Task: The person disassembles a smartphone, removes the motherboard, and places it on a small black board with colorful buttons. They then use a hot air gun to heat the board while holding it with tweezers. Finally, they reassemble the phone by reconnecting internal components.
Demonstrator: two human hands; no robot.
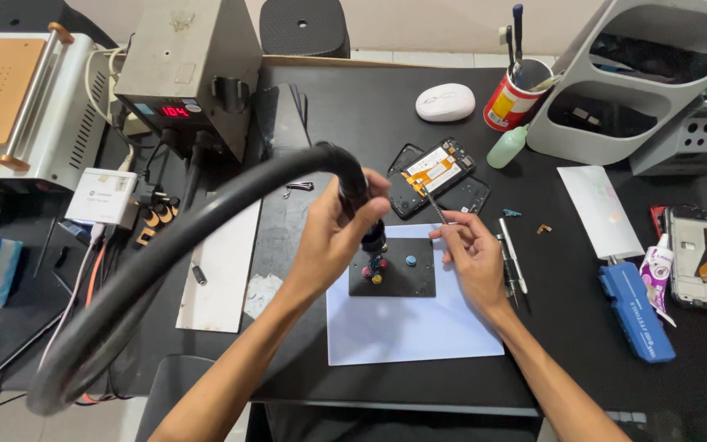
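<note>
This is a small electronics repair workshop, set on a black work table (583, 327). At its far left corner stands a grey metal box-shaped station with a red digit display (186, 74). Right of that lies an opened black phone with orange flex cable (435, 173). Further right stands a red tin of tools (511, 102), then grey plastic stacking bins (640, 74).
</note>
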